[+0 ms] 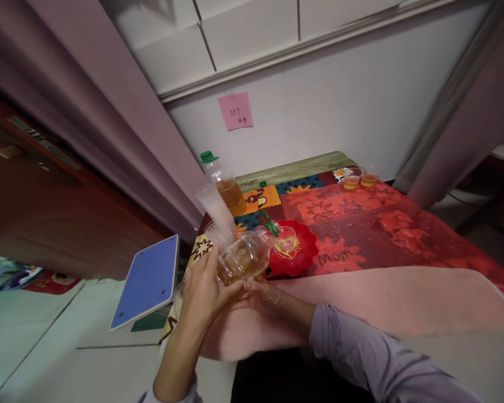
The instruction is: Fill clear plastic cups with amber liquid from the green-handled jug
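Observation:
A large clear bottle (246, 257) of amber liquid lies tipped over in my two hands. My left hand (201, 288) is wrapped around its body, and my right hand (262, 296) holds it from beneath. The bottle's open neck, with a green carrying strap (269, 224), points right over a clear plastic cup (286, 240). That cup is on a red scalloped plate (304, 254). Whether liquid is running out is not plain to see.
A second bottle (233, 196) with a green cap stands behind a leaning stack of plastic cups (216, 207). A loose green cap (263, 184) lies beyond. Two cups (351, 180) of liquid stand far right. A pink cloth (382, 296) covers the near edge; a blue stool (147, 282) is left.

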Motion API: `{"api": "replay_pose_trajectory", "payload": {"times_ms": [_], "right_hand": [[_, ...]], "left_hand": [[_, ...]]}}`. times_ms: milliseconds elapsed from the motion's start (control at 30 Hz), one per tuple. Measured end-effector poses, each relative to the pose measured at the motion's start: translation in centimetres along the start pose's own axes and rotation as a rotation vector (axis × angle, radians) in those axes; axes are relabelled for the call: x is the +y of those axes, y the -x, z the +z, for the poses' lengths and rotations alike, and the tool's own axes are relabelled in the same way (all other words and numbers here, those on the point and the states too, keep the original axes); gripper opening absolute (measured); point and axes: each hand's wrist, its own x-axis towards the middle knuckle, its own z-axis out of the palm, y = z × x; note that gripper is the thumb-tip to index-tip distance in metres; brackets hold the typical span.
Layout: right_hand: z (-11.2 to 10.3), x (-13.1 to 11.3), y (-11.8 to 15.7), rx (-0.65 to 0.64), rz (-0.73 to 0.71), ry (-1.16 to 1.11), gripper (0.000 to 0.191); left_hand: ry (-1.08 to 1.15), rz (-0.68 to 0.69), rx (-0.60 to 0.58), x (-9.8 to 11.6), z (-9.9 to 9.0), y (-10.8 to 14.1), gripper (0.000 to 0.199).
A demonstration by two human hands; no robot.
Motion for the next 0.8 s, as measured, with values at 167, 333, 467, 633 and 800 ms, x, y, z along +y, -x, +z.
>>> {"api": "replay_pose_trajectory", "payload": {"times_ms": [167,333,467,633,800], "right_hand": [[-0.4,0.5,-0.1,-0.045,0.039,-0.174,0.053],[-1.0,1.2,-0.3,-0.017,0.048,-0.193,0.051],[-0.7,0.9,-0.3,-0.048,0.062,-0.181,0.054],[-0.2,0.5,-0.2,-0.051,0.051,-0.176,0.058],[-0.1,0.1,-0.2,-0.028,0.081,-0.173,0.063]], "left_hand": [[0.003,-0.009,-0.013,0.4,-0.3,0.1,0.095],[-0.001,0.002,-0.011,0.7,-0.5,0.1,0.093],[-0.021,-0.013,-0.019,0.9,-0.7,0.1,0.095],[-0.033,-0.021,-0.038,1.0,-0.9,0.1,0.090],[-0.046,-0.036,-0.062,1.2,-1.1,0.1,0.093]]}}
